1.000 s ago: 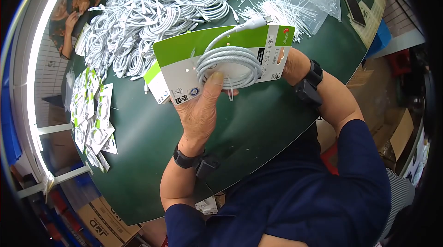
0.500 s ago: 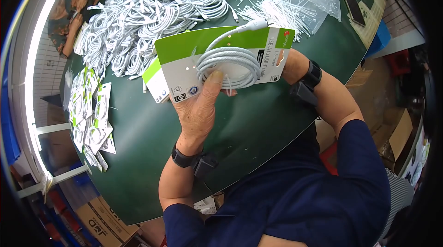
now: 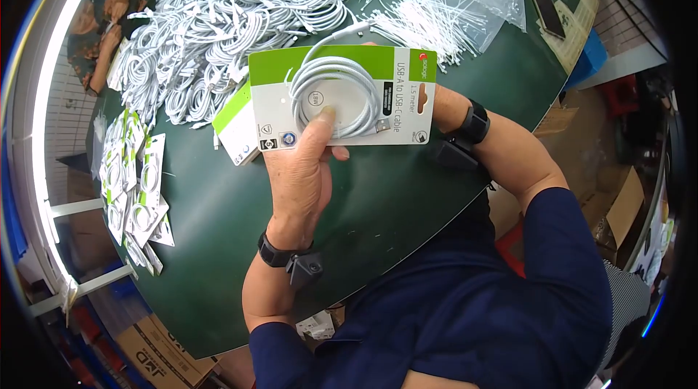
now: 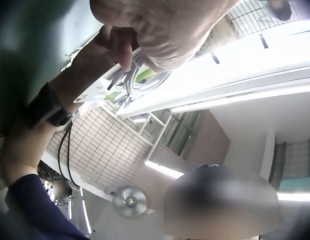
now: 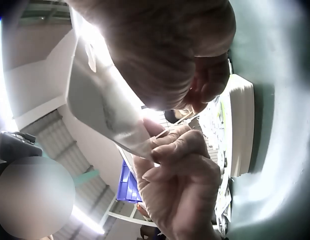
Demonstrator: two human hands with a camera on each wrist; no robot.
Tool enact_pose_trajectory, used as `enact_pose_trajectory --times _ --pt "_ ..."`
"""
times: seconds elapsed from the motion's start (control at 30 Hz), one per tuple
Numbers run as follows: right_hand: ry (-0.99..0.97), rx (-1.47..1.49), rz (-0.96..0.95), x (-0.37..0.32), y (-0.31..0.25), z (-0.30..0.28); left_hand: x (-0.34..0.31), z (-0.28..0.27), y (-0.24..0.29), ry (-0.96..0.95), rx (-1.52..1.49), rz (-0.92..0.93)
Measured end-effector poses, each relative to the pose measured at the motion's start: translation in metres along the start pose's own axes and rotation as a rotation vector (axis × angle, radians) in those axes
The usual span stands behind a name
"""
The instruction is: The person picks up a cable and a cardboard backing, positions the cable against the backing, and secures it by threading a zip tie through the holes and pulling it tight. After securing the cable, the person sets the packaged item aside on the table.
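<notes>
both pinch: left grip [image 3: 299, 167] thumbs springy cable [image 3: 331, 66] onto the light-looking, bendy card [image 3: 273, 102]; right grip [image 3: 445, 105] holds its edge.

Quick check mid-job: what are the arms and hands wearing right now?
Both are bare, with no gloves: left hand, right hand. Dark navy sleeves cover the upper arms only. Each wrist carries a black wristband with a small black camera module. A thin black cable runs along the right forearm.

Left hand [image 3: 294, 171] pinches cable coil [image 3: 331, 65] against card [image 3: 276, 105].
</notes>
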State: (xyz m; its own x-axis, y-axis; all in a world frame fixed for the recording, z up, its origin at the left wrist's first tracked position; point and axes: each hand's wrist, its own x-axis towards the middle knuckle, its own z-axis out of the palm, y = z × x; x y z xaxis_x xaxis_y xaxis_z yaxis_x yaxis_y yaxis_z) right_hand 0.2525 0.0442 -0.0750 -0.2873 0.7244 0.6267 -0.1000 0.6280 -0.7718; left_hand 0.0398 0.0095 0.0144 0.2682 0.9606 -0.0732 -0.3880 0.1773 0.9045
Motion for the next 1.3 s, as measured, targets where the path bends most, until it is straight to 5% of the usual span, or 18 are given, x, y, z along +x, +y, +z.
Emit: enact_pose_trajectory --times 0.3,0.4,0.53,0.8,0.97,1.07,1.2,1.3 --pt "-0.134 0.386 0.345 -0.023 0.011 -0.001 0.005 -0.001 0.009 -0.026 -0.028 -0.174" --pt "-0.006 1.054 0.564 -0.027 0.006 -0.003 0.006 -0.005 0.007 -0.027 -0.008 -0.208" --pt "-0.125 0.458 0.418 -0.027 -0.001 -0.007 0.006 -0.013 -0.004 -0.015 -0.001 -0.23" --pt "-0.299 -0.058 0.354 -0.022 0.018 -0.017 0.007 -0.014 -0.007 -0.006 -0.036 -0.194" --pt "-0.232 -0.005 0.53 -0.012 -0.014 -0.018 0.007 -0.005 0.004 -0.024 -0.09 -0.222" --pt "-0.012 0.46 0.479 -0.024 0.0 -0.01 0.007 -0.005 0.005 -0.033 -0.118 -0.22" --pt "-0.146 0.069 0.404 -0.021 0.006 -0.015 0.007 -0.005 0.006 -0.036 -0.089 -0.225" --pt "-0.138 0.13 0.24 0.02 0.006 -0.017 0.007 -0.005 0.006 -0.041 -0.079 -0.228"
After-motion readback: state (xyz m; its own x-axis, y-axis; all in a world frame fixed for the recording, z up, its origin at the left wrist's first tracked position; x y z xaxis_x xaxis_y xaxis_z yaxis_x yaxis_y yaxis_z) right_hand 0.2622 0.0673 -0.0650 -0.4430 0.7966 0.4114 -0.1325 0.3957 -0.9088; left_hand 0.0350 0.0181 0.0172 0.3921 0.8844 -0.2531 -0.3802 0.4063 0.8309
